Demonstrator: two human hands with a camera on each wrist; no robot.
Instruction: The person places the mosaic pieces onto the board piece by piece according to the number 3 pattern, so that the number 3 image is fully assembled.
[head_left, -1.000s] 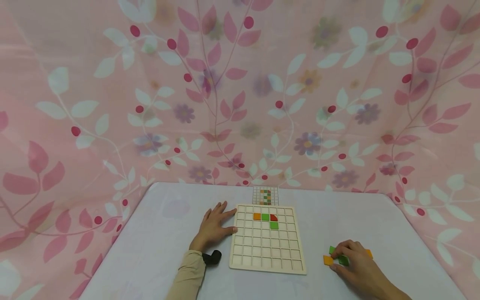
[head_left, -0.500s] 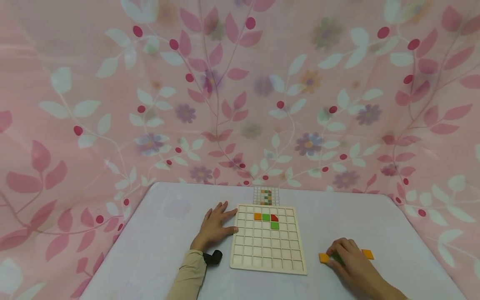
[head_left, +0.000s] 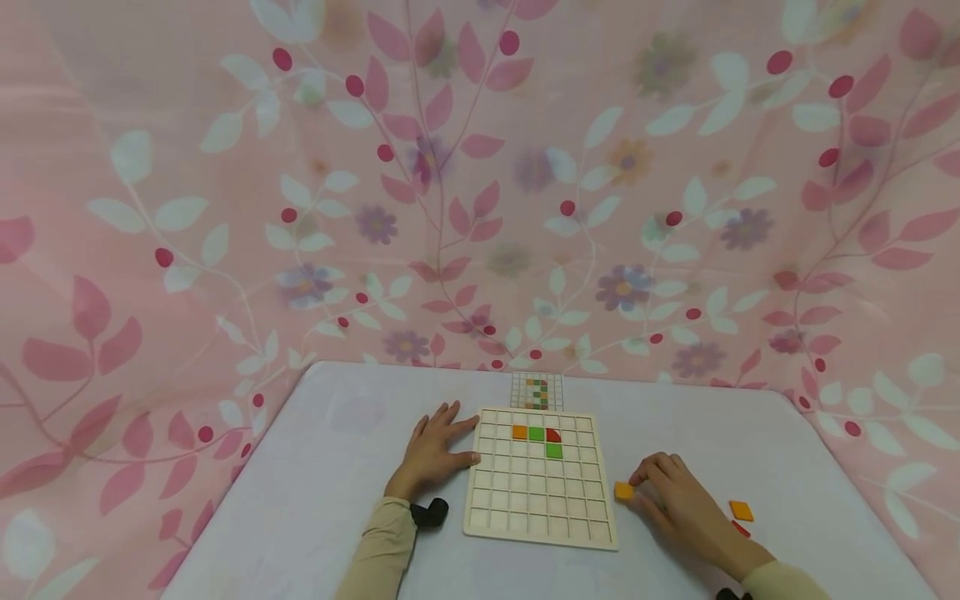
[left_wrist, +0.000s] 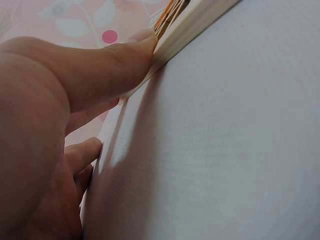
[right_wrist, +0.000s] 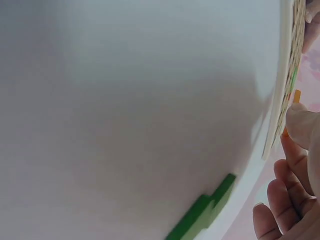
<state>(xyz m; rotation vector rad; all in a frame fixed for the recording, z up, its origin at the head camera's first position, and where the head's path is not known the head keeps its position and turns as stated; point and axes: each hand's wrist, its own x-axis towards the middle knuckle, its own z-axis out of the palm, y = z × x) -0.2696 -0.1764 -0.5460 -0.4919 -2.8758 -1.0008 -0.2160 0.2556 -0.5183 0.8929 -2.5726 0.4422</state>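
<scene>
A cream gridded board lies on the table, with an orange tile, a red tile with one rounded corner and two green tiles in its cells. My left hand rests at the board's left side, fingers spread, thumb touching the edge; the left wrist view shows the thumb against the rim. Right of the board, my right hand pinches an orange square tile between thumb and fingers. In the right wrist view that orange tile shows edge-on past the thumb.
A printed pattern card lies behind the board. Another orange tile and a red piece lie right of my right hand. Green tiles on the table show in the right wrist view. A floral curtain hangs behind the table.
My right hand has moved left toward the board, carrying the orange tile away from the loose pieces. The red piece has come into sight. My left hand stays at the board's edge.
</scene>
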